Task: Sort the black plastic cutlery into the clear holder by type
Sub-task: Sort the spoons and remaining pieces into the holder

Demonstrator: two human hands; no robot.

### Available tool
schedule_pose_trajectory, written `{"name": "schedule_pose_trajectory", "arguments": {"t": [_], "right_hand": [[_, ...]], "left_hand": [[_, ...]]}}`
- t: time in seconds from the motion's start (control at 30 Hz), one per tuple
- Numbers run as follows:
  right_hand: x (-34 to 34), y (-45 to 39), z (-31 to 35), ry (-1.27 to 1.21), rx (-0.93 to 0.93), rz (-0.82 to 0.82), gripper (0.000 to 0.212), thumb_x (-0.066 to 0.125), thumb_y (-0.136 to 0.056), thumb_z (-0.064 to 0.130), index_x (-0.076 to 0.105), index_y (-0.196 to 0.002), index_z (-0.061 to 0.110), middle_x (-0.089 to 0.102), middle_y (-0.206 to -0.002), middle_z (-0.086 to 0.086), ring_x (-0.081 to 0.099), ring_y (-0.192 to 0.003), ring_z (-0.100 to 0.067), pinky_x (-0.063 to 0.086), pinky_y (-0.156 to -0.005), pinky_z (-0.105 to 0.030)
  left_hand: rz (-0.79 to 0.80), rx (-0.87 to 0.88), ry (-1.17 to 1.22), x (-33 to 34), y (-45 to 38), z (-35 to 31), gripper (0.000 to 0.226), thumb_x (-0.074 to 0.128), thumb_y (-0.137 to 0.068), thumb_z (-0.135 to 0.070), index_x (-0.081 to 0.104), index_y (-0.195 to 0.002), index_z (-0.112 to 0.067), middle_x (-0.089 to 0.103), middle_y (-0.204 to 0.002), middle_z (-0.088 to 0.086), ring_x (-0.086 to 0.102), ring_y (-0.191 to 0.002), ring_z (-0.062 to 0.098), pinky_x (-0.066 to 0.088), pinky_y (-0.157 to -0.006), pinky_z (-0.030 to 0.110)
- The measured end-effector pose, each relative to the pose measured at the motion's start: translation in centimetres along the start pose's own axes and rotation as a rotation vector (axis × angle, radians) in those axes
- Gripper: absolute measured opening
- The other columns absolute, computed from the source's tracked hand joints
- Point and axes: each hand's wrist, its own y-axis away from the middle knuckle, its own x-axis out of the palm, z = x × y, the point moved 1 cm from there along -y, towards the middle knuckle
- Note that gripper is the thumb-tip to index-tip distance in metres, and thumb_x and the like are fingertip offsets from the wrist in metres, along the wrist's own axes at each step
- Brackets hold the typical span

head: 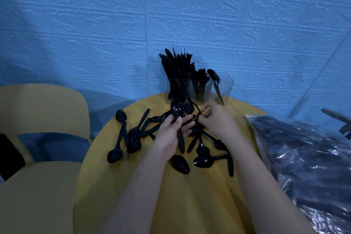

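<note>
Centrally, left hand (175, 129) grips spoon (176, 109).

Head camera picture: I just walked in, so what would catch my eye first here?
Probably the scatter of black plastic spoons across the round yellow table, with two bare hands working in the middle. The left hand grips a spoon bowl-up, while the right hand pinches another piece. Behind them, against the blue wall, stands the clear holder, its left compartment packed with knives.
</note>
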Motion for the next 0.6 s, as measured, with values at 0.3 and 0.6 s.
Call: {"name": "schedule_pose_trajectory", "arguments": {"t": [0.3, 0.6], "right_hand": [[2.5, 4.8, 1.9, 0.222, -0.279, -0.094, 0.034, 0.046, -0.098, 0.025, 0.053, -0.132, 0.021, 0.057, -0.112, -0.004, 0.060, -0.093, -0.022, 0.052, -0.076, -0.033], [2.7, 6.3, 1.4, 0.056, -0.324, -0.213, 0.039, 0.050, -0.096, 0.026, 0.051, -0.135, 0.023, 0.056, -0.110, 0.000, 0.060, -0.090, -0.016, 0.053, -0.077, -0.029]], "left_hand": [[-0.043, -0.041, 0.062, 0.8, 0.7, -0.2, 0.024, 0.037, -0.102, -0.012, 0.058, -0.112, -0.006, 0.067, -0.113, 0.010, 0.065, -0.102, 0.018, 0.052, -0.079, 0.028], [-0.052, -0.089, 0.157, 1.0, 1.7, -0.2, 0.022, 0.040, -0.101, -0.013, 0.060, -0.109, -0.009, 0.074, -0.092, 0.004, 0.068, -0.091, 0.017, 0.052, -0.074, 0.029]]}}
